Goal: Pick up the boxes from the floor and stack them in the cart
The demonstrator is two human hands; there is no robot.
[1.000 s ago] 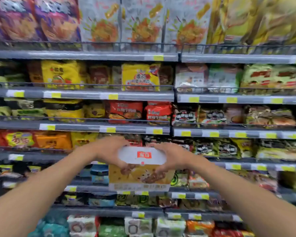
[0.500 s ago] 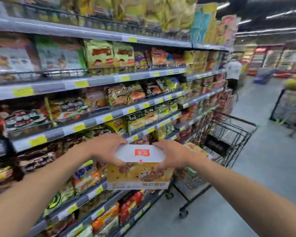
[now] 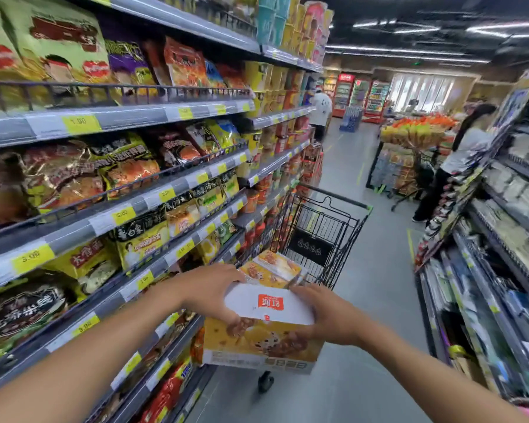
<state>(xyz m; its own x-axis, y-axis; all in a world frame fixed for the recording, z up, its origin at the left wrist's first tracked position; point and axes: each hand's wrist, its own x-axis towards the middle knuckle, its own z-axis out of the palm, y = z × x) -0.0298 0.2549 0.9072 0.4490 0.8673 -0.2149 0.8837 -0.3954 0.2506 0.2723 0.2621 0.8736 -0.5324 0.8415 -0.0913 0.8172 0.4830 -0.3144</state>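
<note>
Your left hand (image 3: 209, 293) and right hand (image 3: 330, 319) clasp opposite top edges of the box (image 3: 266, 343), which looks like light, stiff cardboard, so grip the sides without crushing them.

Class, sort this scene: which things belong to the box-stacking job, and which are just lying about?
Job: held box, left hand, right hand, shopping cart, boxes in cart.
Lying about: snack packets, price tags, drinks fridges.

The cart (image 3: 345, 239) stands on the floor (image 3: 379, 300), holding seemingly 2 boxes (image 3: 268, 268).
</note>
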